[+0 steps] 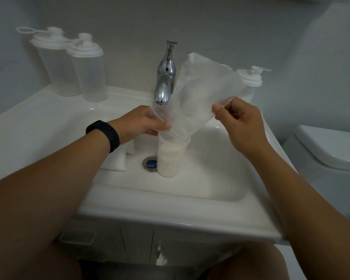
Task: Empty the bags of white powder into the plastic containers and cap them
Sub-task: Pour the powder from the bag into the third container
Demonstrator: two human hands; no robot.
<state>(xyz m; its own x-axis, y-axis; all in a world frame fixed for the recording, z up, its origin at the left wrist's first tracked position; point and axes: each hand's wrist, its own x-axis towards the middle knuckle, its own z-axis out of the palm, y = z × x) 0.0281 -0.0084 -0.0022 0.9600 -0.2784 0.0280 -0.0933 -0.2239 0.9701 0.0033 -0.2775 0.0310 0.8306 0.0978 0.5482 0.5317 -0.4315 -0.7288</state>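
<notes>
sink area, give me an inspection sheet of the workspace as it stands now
surface: white sink on a cabinet, drain in the basin.
job's things: uncapped container in the basin, mostly full of white powder; near-empty bag tipped into its mouth; more powder bags in the basin under the left arm.
clutter: two capped empty containers at the back left, another behind the bag.
grippers: left hand holds the bag's mouth at the container's rim; right hand pinches the bag's raised side.
cables: nothing seen.
surroundings: chrome faucet, grey wall, toilet on the right.
</notes>
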